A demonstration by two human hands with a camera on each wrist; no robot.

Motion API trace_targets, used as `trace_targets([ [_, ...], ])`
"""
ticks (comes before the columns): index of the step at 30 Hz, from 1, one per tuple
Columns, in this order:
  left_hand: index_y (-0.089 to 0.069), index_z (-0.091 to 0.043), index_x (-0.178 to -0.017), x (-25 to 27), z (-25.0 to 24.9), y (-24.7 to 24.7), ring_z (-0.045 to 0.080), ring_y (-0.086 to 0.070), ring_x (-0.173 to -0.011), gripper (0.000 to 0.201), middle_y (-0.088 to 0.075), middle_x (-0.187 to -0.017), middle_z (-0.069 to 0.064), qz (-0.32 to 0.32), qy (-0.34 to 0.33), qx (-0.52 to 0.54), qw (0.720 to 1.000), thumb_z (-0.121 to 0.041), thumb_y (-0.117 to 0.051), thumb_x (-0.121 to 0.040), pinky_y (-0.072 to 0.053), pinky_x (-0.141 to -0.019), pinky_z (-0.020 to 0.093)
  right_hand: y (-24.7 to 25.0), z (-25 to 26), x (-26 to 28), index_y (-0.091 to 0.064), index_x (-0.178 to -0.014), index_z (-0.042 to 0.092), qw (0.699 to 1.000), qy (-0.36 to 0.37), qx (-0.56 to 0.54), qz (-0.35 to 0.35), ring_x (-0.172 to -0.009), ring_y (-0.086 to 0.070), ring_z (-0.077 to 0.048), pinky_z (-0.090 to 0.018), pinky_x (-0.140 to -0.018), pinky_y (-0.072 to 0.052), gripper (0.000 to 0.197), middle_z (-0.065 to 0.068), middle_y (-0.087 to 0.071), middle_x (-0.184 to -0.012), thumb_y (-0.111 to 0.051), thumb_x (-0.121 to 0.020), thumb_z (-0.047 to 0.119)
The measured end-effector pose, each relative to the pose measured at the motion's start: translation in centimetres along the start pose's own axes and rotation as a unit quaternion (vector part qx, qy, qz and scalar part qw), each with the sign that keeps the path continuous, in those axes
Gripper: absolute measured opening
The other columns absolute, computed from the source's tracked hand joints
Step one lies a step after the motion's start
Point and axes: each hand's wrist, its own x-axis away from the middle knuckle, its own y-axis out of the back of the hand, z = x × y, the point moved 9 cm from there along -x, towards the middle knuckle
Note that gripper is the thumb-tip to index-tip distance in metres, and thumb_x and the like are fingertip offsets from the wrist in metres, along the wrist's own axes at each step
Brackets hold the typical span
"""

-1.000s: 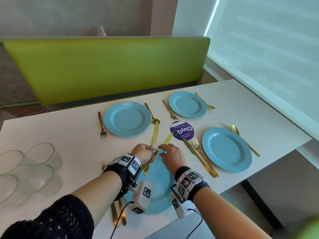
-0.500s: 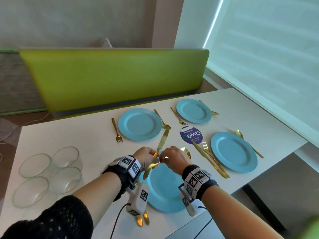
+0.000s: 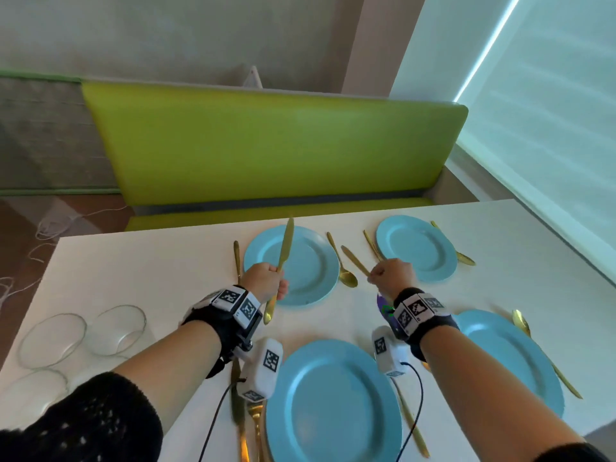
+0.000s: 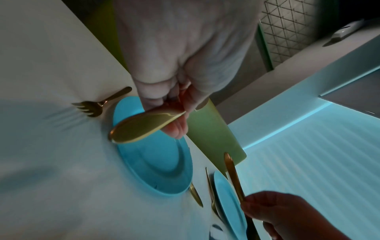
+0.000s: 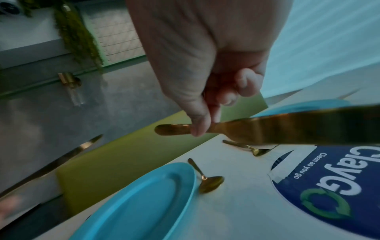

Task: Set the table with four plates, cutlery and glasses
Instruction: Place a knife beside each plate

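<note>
Four blue plates lie on the white table (image 3: 150, 278). My left hand (image 3: 270, 278) grips a gold knife (image 3: 286, 243) by its handle, blade pointing away over the far left plate (image 3: 306, 278); the left wrist view shows the handle end (image 4: 141, 126) below my fingers. My right hand (image 3: 383, 273) pinches a second gold knife (image 3: 355, 260) between the far left plate and the far right plate (image 3: 416, 248); the right wrist view shows its blade (image 5: 287, 128) across the frame. A fork (image 3: 236, 258) and a spoon (image 3: 345, 273) flank the far left plate.
The near plate (image 3: 333, 405) has a knife (image 3: 238, 415) and fork (image 3: 256, 425) on its left and a spoon (image 3: 411, 421) on its right. The right plate (image 3: 510, 358) has a spoon (image 3: 546, 355) beside it. Clear glass bowls (image 3: 53, 338) sit far left. A green bench (image 3: 266, 145) backs the table.
My hands were together above the near plate with both knives. They have parted and moved away from me, each with one knife, toward the far plates.
</note>
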Motion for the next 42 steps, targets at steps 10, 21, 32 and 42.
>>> trace_targets([
  [10,-0.052,-0.01,-0.07,-4.6,0.0,-1.0,0.027,-0.056,-0.072,0.027,-0.059,-0.069,0.009,-0.026,0.029,0.0,0.999,-0.007,-0.045,-0.096,-0.049,-0.063,0.028,-3.3,-3.1,-9.7,-0.065,-0.096,0.006,0.99,-0.111,0.066,0.061,-0.089,-0.06,-0.023,-0.025,-0.062,-0.042,0.025,-0.007,-0.06,-0.08,-0.06,-0.088,0.029],
  [21,-0.052,-0.011,-0.074,-6.4,0.1,-1.5,0.026,-0.057,-0.076,0.024,-0.06,-0.072,0.008,-0.044,0.045,-0.001,0.998,-0.006,-0.044,-0.096,-0.052,-0.074,0.032,-6.2,-4.2,-13.7,-0.066,-0.098,-0.001,0.986,-0.161,-0.017,0.05,-0.088,-0.064,-0.03,-0.028,-0.07,-0.048,0.024,-0.014,-0.064,-0.089,-0.063,-0.085,0.019],
  [32,-0.053,-0.012,-0.077,-6.6,0.3,-2.1,0.024,-0.059,-0.077,0.021,-0.061,-0.073,0.006,-0.05,0.05,0.009,0.997,-0.007,-0.045,-0.096,-0.053,-0.071,0.028,-6.4,-4.9,-15.0,-0.065,-0.093,-0.001,0.984,-0.172,-0.051,0.008,-0.086,-0.067,-0.033,-0.035,-0.075,-0.054,0.016,-0.018,-0.069,-0.097,-0.056,-0.085,0.01],
  [42,-0.052,-0.012,-0.077,-6.1,0.3,-2.3,0.021,-0.059,-0.073,0.022,-0.061,-0.074,0.006,-0.06,0.054,0.007,0.997,-0.006,-0.045,-0.096,-0.052,-0.067,0.024,-6.4,-5.0,-15.2,-0.066,-0.092,-0.001,0.985,-0.166,-0.043,0.001,-0.083,-0.065,-0.032,-0.034,-0.071,-0.052,0.017,-0.018,-0.07,-0.097,-0.052,-0.088,0.009],
])
